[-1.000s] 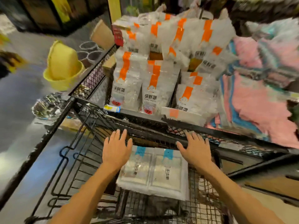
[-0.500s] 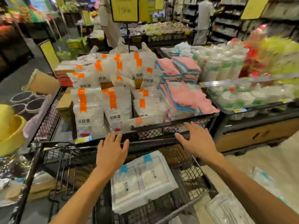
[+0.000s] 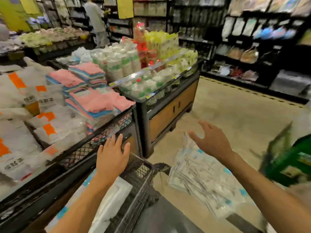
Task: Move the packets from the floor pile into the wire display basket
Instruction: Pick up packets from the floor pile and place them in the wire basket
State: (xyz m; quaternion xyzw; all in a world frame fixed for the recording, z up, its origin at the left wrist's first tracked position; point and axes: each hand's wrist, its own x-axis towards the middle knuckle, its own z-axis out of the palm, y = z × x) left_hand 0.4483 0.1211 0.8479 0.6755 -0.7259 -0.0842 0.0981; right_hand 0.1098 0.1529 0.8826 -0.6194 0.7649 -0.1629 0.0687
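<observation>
Open floor (image 3: 244,118) spreads from 12 to 3 o'clock. The packets (image 3: 200,179) lie piled there at 4 o'clock, beside the wire basket (image 3: 143,172) corner. Right hand (image 3: 213,140) hovers over them with fingers spread, left hand (image 3: 111,158) flat above the basket; both hold nothing.

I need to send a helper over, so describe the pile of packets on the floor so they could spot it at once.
Start at the wood-panelled display island and look down at the tan floor by its near corner. The floor pile lies there under the open right hand, right of the wire display basket. Its flat clear packets with small blue tabs lie loose, unshelved.
</observation>
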